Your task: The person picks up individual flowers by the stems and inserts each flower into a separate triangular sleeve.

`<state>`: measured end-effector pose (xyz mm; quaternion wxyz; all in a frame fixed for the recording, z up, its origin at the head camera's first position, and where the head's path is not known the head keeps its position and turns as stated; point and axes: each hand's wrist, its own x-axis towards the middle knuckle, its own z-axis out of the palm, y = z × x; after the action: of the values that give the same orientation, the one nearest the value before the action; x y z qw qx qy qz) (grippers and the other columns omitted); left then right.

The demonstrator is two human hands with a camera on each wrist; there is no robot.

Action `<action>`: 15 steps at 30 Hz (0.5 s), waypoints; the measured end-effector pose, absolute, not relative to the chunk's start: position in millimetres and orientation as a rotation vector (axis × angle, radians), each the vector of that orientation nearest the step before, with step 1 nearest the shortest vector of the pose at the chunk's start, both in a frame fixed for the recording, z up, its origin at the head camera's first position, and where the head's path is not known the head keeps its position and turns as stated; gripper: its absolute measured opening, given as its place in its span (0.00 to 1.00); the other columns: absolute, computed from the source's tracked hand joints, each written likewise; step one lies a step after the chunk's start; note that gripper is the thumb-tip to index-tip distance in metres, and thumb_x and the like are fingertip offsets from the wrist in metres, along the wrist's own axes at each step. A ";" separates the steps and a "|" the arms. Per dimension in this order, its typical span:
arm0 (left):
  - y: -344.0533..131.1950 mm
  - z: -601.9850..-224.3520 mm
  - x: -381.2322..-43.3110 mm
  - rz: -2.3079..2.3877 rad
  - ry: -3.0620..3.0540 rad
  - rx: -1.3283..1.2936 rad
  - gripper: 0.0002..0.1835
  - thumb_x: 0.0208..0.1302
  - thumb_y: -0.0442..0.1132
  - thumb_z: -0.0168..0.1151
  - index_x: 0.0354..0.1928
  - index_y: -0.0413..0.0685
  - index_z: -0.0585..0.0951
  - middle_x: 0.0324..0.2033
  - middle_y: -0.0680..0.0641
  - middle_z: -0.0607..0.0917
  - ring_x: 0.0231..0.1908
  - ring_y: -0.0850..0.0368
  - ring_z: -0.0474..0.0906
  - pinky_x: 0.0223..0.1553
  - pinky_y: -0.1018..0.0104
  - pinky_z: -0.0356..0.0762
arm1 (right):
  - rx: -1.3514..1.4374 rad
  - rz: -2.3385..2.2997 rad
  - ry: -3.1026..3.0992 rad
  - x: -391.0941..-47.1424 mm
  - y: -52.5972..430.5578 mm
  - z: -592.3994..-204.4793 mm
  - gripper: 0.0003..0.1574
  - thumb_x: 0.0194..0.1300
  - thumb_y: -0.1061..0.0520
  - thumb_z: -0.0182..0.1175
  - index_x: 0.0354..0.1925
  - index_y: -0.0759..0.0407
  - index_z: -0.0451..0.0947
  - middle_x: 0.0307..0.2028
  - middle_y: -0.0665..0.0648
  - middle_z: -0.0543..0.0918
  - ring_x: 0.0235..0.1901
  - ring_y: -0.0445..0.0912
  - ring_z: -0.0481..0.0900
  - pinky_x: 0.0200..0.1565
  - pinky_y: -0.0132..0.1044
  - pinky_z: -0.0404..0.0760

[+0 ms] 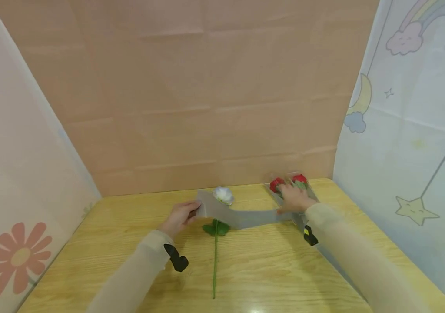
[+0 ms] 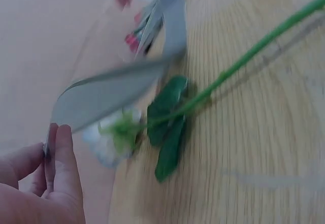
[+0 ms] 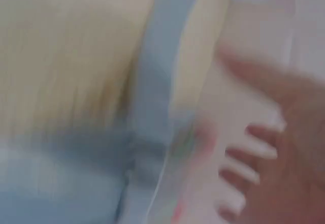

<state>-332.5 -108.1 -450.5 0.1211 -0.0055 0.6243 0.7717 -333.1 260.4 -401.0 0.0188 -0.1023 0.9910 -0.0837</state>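
My left hand (image 1: 179,217) pinches one end of a grey ribbon-like strip (image 2: 114,92) between thumb and fingers. The strip runs slackly to the right, over the stem of a white artificial flower (image 1: 224,195). That flower lies on the table with its green leaves (image 2: 170,127) and long stem (image 1: 215,265) pointing toward me. My right hand (image 1: 296,199) is over red roses (image 1: 277,184) in clear wrapping at the right. In the blurred right wrist view its fingers (image 3: 249,160) are spread, apart from the strip, and hold nothing visible.
The wooden table (image 1: 140,265) meets a pinkish-brown backdrop (image 1: 207,130) at the back. Patterned white cloths hang at the left (image 1: 19,152) and right (image 1: 410,143). A grey band (image 1: 340,269) runs under my right forearm toward the near edge.
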 end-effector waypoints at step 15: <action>-46.7 -423.6 -305.7 2.263 1.556 0.176 0.06 0.71 0.39 0.57 0.33 0.49 0.75 0.35 0.50 0.80 0.34 0.61 0.80 0.33 0.70 0.80 | -0.850 -1.015 2.822 -338.4 153.7 -459.0 0.74 0.42 0.59 0.78 0.75 0.62 0.40 0.67 0.66 0.63 0.66 0.62 0.62 0.64 0.60 0.64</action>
<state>-305.7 -46.7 -423.6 0.1937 0.0627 0.5548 0.8067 -338.4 153.7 -459.0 0.0121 -0.2725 0.9053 -0.3255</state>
